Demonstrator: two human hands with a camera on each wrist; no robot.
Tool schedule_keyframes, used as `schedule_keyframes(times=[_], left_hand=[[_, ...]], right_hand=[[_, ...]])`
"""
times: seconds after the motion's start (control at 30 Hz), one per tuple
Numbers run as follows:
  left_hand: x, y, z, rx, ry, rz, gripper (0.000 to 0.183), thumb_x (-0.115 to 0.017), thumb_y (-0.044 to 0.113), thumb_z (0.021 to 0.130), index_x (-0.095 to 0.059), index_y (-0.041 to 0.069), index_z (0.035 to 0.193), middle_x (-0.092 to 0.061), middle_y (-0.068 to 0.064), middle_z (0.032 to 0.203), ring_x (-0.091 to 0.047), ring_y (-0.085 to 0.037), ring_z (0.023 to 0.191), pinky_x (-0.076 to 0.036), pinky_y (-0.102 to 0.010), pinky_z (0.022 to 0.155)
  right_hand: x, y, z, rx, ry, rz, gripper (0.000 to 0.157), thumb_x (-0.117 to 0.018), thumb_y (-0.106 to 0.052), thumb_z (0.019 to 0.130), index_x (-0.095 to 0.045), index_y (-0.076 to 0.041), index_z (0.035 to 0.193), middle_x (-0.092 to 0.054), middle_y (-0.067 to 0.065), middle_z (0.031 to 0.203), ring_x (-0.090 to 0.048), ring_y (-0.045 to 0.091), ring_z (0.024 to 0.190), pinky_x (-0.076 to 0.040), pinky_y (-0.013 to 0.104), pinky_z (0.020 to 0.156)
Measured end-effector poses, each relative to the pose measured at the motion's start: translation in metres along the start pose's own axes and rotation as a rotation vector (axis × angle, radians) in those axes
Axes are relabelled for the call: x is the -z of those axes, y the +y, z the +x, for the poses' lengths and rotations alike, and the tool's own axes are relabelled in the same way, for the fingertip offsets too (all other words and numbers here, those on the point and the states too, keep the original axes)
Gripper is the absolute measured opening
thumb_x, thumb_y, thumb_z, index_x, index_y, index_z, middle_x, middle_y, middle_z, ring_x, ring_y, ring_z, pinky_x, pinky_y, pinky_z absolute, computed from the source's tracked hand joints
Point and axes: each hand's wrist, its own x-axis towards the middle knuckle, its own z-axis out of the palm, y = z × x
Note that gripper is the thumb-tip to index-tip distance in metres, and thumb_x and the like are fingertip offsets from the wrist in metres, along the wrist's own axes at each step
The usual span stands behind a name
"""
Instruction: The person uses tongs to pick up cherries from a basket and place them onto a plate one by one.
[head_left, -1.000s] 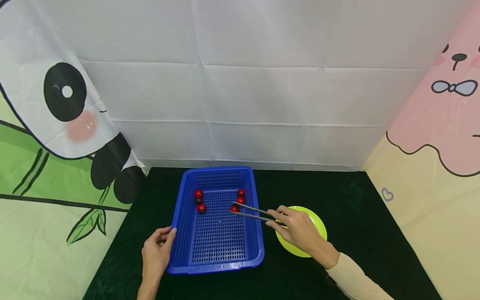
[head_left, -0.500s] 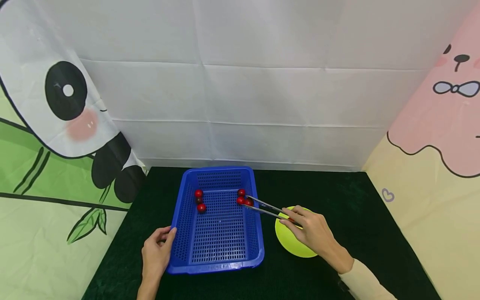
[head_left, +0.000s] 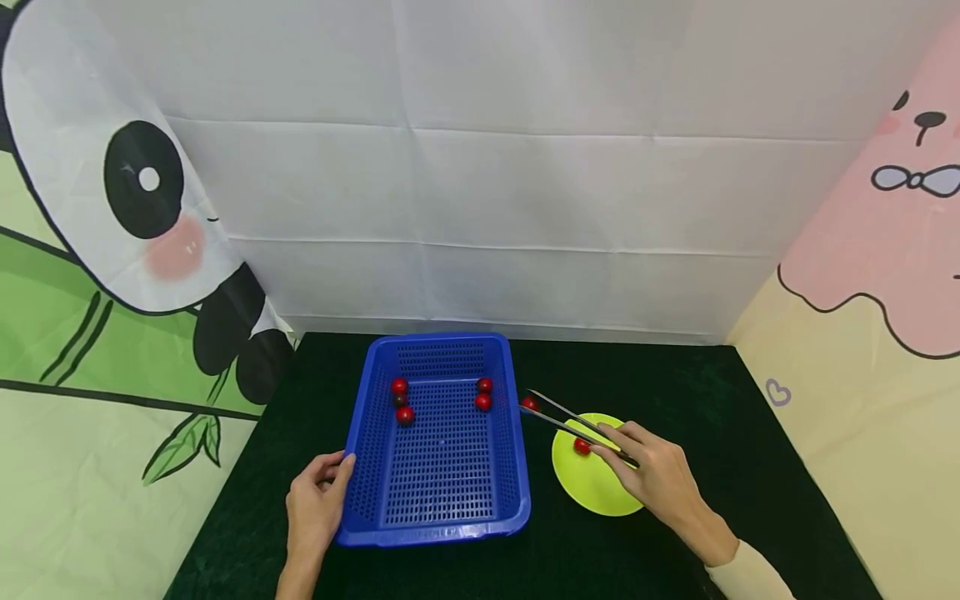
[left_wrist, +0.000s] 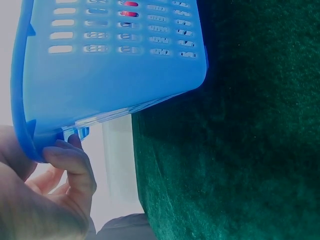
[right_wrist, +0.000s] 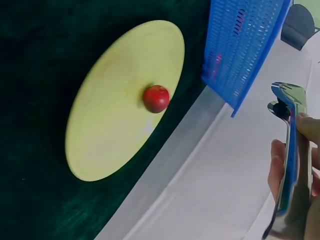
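My left hand grips the left rim of a blue plastic basket; in the left wrist view, curled fingers show at that rim. With my right hand I hold metal tongs, whose tips pinch a cherry tomato just outside the basket's right rim. Below the tongs lies a yellow-green plate bearing one cherry tomato, seen plainly on the plate in the right wrist view. Inside the basket, two tomatoes sit at the right and several at the left.
A dark green cloth covers the table under basket and plate. Behind it hangs a white sheet. Printed cloths with a panda and a pink animal flank the table.
My right hand has moved right with the tongs, carrying one tomato from the basket's right side out past its rim. The tomato on the plate has come into sight. My left hand stays put.
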Motion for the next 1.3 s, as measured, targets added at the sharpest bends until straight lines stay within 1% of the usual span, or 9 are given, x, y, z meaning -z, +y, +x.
schedule_keyframes(times=[0.07,0.2,0.4,0.83,0.87,0.93,1.0,1.1,1.3], left_hand=[[0.0,0.0,0.0,-0.001,-0.002,-0.001,0.033,-0.064,0.029,0.104,-0.069,0.001,0.122,-0.073,-0.016,0.099,-0.059,-0.018,0.07,-0.045,-0.025,0.06],[0.0,0.0,0.0,-0.004,-0.001,-0.003,0.033,-0.064,0.028,0.104,-0.069,0.001,0.121,-0.073,-0.017,0.099,-0.059,-0.018,0.07,-0.045,-0.024,0.059],[0.0,0.0,-0.001,-0.007,0.001,-0.002,0.032,-0.063,0.027,0.104,-0.068,0.0,0.121,-0.073,-0.017,0.099,-0.059,-0.019,0.07,-0.045,-0.025,0.059],[0.0,0.0,-0.001,-0.008,0.015,-0.003,0.033,-0.064,0.028,0.104,-0.069,0.0,0.121,-0.074,-0.017,0.099,-0.06,-0.018,0.07,-0.046,-0.024,0.06],[0.0,0.0,-0.001,-0.006,0.012,-0.003,0.033,-0.064,0.027,0.104,-0.069,0.0,0.121,-0.073,-0.017,0.099,-0.06,-0.019,0.071,-0.046,-0.025,0.061],[-0.001,0.0,-0.001,-0.004,0.009,-0.003,0.033,-0.064,0.028,0.104,-0.069,0.0,0.122,-0.073,-0.017,0.099,-0.06,-0.019,0.071,-0.046,-0.025,0.061],[-0.001,0.0,-0.001,-0.006,0.009,-0.004,0.033,-0.064,0.028,0.104,-0.068,0.0,0.122,-0.073,-0.017,0.099,-0.06,-0.019,0.071,-0.046,-0.025,0.061],[-0.001,0.0,-0.001,-0.01,0.019,-0.002,0.033,-0.064,0.028,0.104,-0.069,0.001,0.121,-0.074,-0.016,0.098,-0.06,-0.018,0.071,-0.045,-0.024,0.061],[-0.001,0.0,-0.001,-0.01,0.024,-0.007,0.033,-0.064,0.028,0.104,-0.069,0.0,0.122,-0.073,-0.016,0.098,-0.06,-0.018,0.07,-0.045,-0.024,0.06]], right_hand=[[0.002,0.002,-0.005,-0.005,0.009,-0.008,0.033,-0.08,-0.029,0.092,-0.078,-0.004,0.114,-0.063,-0.006,0.085,-0.047,0.002,0.058,-0.032,0.007,0.053],[0.005,0.006,-0.015,-0.028,0.009,-0.009,0.05,-0.06,-0.049,0.101,-0.078,-0.003,0.113,-0.062,-0.005,0.084,-0.047,0.003,0.057,-0.033,0.008,0.053],[0.01,0.009,-0.029,-0.064,-0.005,-0.022,0.057,-0.055,-0.053,0.102,-0.078,-0.002,0.113,-0.062,-0.005,0.084,-0.047,0.001,0.059,-0.034,0.008,0.052],[0.016,0.013,-0.054,-0.108,-0.047,-0.05,0.062,-0.052,-0.057,0.102,-0.079,-0.002,0.112,-0.062,-0.007,0.085,-0.047,0.002,0.058,-0.035,0.008,0.054],[0.016,0.013,-0.057,-0.109,-0.05,-0.05,0.061,-0.052,-0.057,0.102,-0.079,-0.002,0.112,-0.062,-0.007,0.086,-0.047,0.001,0.058,-0.035,0.008,0.054],[0.017,0.014,-0.061,-0.098,-0.043,-0.049,0.043,-0.07,-0.042,0.098,-0.079,-0.002,0.11,-0.062,-0.008,0.085,-0.046,-0.001,0.059,-0.035,0.008,0.054],[0.017,0.014,-0.064,-0.095,-0.042,-0.052,0.032,-0.083,-0.026,0.089,-0.079,-0.002,0.11,-0.061,-0.009,0.085,-0.044,-0.004,0.061,-0.034,0.007,0.054],[0.017,0.014,-0.068,-0.103,-0.047,-0.069,0.04,-0.092,-0.003,0.07,-0.079,-0.002,0.108,-0.06,-0.011,0.085,-0.041,-0.007,0.061,-0.031,0.007,0.053],[0.018,0.014,-0.074,-0.139,-0.101,-0.092,0.035,-0.092,-0.006,0.072,-0.08,-0.003,0.106,-0.058,-0.014,0.084,-0.039,-0.008,0.061,-0.031,0.007,0.053]])
